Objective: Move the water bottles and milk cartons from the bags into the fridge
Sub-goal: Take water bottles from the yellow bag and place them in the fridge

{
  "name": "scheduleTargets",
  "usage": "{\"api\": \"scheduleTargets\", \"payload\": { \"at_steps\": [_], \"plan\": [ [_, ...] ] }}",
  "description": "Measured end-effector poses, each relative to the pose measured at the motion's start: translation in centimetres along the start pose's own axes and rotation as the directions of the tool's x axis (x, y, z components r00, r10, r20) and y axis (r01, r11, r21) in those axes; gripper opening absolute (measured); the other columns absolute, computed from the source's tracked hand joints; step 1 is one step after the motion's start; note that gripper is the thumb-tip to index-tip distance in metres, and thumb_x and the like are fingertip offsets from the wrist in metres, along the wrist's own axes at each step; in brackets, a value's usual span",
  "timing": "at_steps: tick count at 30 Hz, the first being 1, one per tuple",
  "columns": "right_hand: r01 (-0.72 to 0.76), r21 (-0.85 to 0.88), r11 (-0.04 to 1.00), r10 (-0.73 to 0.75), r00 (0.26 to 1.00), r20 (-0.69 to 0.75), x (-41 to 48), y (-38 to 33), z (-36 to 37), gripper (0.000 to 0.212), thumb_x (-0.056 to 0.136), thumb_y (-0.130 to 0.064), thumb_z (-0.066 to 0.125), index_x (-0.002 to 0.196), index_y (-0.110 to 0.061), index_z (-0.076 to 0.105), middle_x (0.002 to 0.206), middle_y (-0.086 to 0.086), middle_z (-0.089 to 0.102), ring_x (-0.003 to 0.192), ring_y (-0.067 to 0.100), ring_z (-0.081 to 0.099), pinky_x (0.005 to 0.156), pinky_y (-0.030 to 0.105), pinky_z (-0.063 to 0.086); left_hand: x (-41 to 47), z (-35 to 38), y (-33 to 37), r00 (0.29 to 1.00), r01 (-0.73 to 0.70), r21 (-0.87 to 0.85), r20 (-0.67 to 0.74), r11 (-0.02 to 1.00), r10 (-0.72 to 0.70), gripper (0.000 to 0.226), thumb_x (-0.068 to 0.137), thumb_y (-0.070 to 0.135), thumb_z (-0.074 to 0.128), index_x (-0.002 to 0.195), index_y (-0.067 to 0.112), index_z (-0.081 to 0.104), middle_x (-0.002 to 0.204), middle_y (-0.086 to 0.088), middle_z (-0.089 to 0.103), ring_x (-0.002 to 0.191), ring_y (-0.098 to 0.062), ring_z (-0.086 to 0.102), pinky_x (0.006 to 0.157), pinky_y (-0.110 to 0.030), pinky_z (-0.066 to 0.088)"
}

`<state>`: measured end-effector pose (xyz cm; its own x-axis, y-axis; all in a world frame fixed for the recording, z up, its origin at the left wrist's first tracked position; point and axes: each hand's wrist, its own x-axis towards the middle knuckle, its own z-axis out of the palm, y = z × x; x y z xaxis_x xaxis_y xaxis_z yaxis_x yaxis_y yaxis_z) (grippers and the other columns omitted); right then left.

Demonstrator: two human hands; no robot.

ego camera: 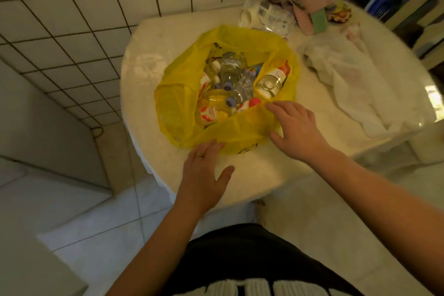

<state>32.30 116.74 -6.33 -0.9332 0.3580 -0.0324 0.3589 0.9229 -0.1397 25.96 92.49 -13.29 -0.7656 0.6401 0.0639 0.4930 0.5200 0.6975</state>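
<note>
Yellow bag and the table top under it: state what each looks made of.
The yellow bag looks like thin glossy plastic film: translucent, creased, slumped. The pale round table top looks like polished stone, perhaps marble or an imitation: smooth, faintly mottled, slightly shiny.

An open yellow bag sits near the counter's left edge, full of jumbled clear, blue-capped water bottles and red-and-white milk cartons. A crumpled white bag lies toward the right edge.

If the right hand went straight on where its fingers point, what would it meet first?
The right hand points at the near rim of the yellow bag, fingertips about on the plastic. Just past it lies a red-capped bottle, probably next, though depth is unclear.
</note>
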Motion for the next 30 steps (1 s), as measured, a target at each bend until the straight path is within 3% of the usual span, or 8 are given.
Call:
{"api": "scheduleTargets", "payload": {
  "at_steps": [5,11,16,20,23,26,30],
  "plan": [
    [0.210,-0.153,0.966,-0.192,0.973,0.127,8.0,2.3,-2.0,0.071,0.085,-0.033,0.063,0.149,-0.033,0.034,0.154,-0.003,0.034,0.142,0.028,0.026,0.109,0.046,0.022,4.6,1.4,2.5,0.998,0.065,0.036,-0.005,0.997,-0.065,0.063,0.086,0.051,0.056,0.140,0.021,0.048,0.145,-0.004,0.045,0.136,-0.026,0.037,0.112,-0.043,0.034],
    [0.468,-0.295,0.833,-0.351,0.859,0.372,15.5,3.3,-3.1,0.062,0.090,-0.032,0.050,0.147,-0.045,0.029,0.160,-0.010,0.021,0.147,0.024,0.015,0.115,0.051,0.015,9.0,5.0,5.4,0.984,0.174,0.137,0.002,0.975,-0.176,0.072,0.083,0.048,0.067,0.146,0.023,0.041,0.151,-0.004,0.041,0.140,-0.027,0.032,0.116,-0.045,0.028],
    [0.637,-0.214,0.741,-0.464,0.715,0.523,18.4,4.3,-2.8,0.054,0.088,-0.032,0.051,0.140,-0.043,0.041,0.152,-0.010,0.038,0.143,0.020,0.027,0.116,0.048,0.016,10.9,6.0,6.6,0.956,0.292,0.195,-0.064,0.936,-0.285,0.069,0.083,0.048,0.066,0.144,0.028,0.041,0.140,-0.002,0.049,0.129,-0.026,0.042,0.110,-0.042,0.033],
    [0.725,-0.210,0.656,-0.607,0.672,0.423,19.6,5.6,-3.0,0.034,0.090,-0.033,0.052,0.124,-0.035,0.056,0.130,-0.002,0.054,0.124,0.022,0.048,0.104,0.043,0.031,11.2,6.6,8.1,0.918,0.393,0.212,-0.155,0.895,-0.366,0.046,0.085,0.037,0.066,0.128,0.030,0.055,0.125,0.000,0.057,0.117,-0.024,0.048,0.097,-0.039,0.037],
    [0.762,-0.110,0.638,-0.713,0.639,0.289,20.2,7.7,-3.7,0.024,0.088,-0.028,0.048,0.107,-0.026,0.063,0.110,0.001,0.061,0.105,0.025,0.059,0.092,0.040,0.035,10.9,7.4,8.9,0.914,0.399,0.213,-0.178,0.892,-0.366,0.027,0.089,0.034,0.059,0.116,0.033,0.063,0.113,0.005,0.063,0.106,-0.023,0.054,0.087,-0.038,0.037],
    [0.755,0.046,0.654,-0.748,0.637,0.185,20.2,10.7,-4.4,0.025,0.077,-0.029,0.047,0.091,-0.022,0.067,0.093,0.001,0.064,0.087,0.028,0.064,0.080,0.039,0.039,10.5,8.2,9.7,0.924,0.372,0.222,-0.187,0.901,-0.335,0.027,0.086,0.034,0.053,0.108,0.031,0.069,0.102,0.003,0.066,0.098,-0.026,0.058,0.078,-0.037,0.039],
    [0.713,0.164,0.682,-0.731,0.672,0.116,18.8,15.5,-4.8,0.022,0.077,-0.026,0.055,0.089,-0.021,0.073,0.092,0.002,0.069,0.081,0.028,0.067,0.079,0.044,0.052,10.0,9.6,11.1,0.940,0.336,0.206,-0.133,0.919,-0.314,0.030,0.084,0.035,0.048,0.104,0.029,0.070,0.101,0.003,0.066,0.095,-0.026,0.060,0.079,-0.041,0.048]
  ]
}}
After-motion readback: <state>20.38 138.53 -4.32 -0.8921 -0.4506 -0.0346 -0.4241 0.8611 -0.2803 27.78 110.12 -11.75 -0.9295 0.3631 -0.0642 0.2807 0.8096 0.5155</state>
